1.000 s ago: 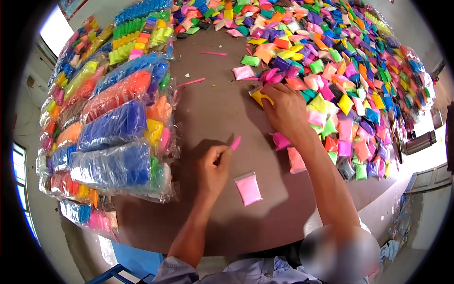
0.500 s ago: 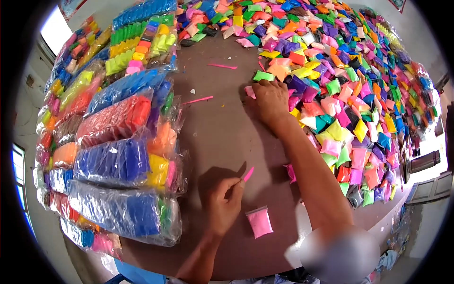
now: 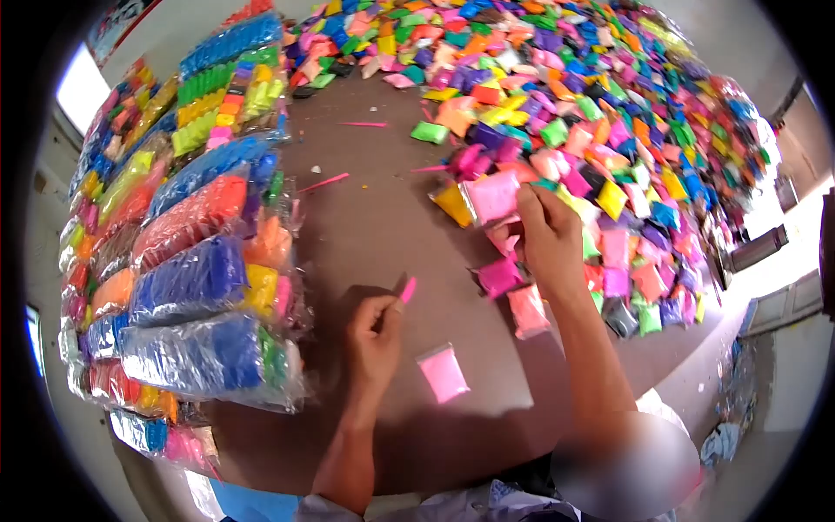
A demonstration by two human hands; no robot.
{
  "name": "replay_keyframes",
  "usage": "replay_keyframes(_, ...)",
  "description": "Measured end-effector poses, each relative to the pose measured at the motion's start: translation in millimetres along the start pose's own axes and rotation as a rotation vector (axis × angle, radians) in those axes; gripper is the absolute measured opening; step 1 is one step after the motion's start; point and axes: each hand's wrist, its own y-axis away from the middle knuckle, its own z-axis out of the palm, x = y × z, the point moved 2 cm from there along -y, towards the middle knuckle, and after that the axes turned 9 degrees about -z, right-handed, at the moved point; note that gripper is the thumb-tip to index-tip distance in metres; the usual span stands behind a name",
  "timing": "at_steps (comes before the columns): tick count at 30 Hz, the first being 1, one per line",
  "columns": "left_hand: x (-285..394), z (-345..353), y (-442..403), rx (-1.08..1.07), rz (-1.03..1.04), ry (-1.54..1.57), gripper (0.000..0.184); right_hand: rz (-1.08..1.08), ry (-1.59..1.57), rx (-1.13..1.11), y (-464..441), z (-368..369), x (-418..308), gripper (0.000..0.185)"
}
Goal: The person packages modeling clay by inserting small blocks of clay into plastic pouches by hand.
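My right hand (image 3: 553,228) pinches a small pink packet (image 3: 492,197) by its edge, raised at the near side of the loose pile. Between the thumb and fingers of my left hand (image 3: 376,335) is a thin pink strip (image 3: 408,290), its tip pointing up. A light pink packet (image 3: 444,374) lies flat on the brown table to the right of my left wrist. Beneath and beside my right hand are a magenta packet (image 3: 498,277), a salmon packet (image 3: 528,311) and a yellow packet (image 3: 453,205).
A large heap of coloured packets (image 3: 557,104) spreads over the far and right side of the brown table (image 3: 348,230). Clear bags of sorted packets (image 3: 191,357) are stacked along the left. Pink strips (image 3: 323,183) lie on the table between them.
My right hand has come back from the pile and lifted a pink packet. Several packets at the near edge have shifted toward me. My left hand still holds the strip.
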Motion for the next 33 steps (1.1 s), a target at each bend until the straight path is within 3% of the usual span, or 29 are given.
replay_keyframes(1,-2,0,0,-0.003,0.012,0.039,0.006,0.144,-0.065,0.053,22,-17,0,0.028)
replay_keyframes(7,-14,-5,-6,-0.025,-0.062,-0.037,0.014,0.24,-0.546,0.31,138,-97,0,0.026)
replay_keyframes(11,-15,-6,-8,-0.019,0.027,-0.108,0.016,0.263,-0.711,0.302,183,-137,-1,0.031)
replay_keyframes(13,-6,-6,-6,-0.033,-0.031,-0.073,0.017,0.257,-0.646,0.309,200,-149,3,0.03)
replay_keyframes(19,-11,-5,-7,-0.064,0.085,-0.149,0.021,0.214,-0.3,0.432,239,-168,7,0.023)
replay_keyframes(21,-9,-6,-7,0.024,-0.021,-0.204,0.025,0.216,-0.311,0.459,245,-172,10,0.023)
replay_keyframes(26,-6,-12,-7,-0.024,-0.047,-0.091,0.025,0.193,-0.223,0.474,251,-174,17,0.025)
replay_keyframes(33,49,4,61,-0.034,-0.053,-0.07,0.023,0.213,-0.148,0.401,255,-175,19,0.021)
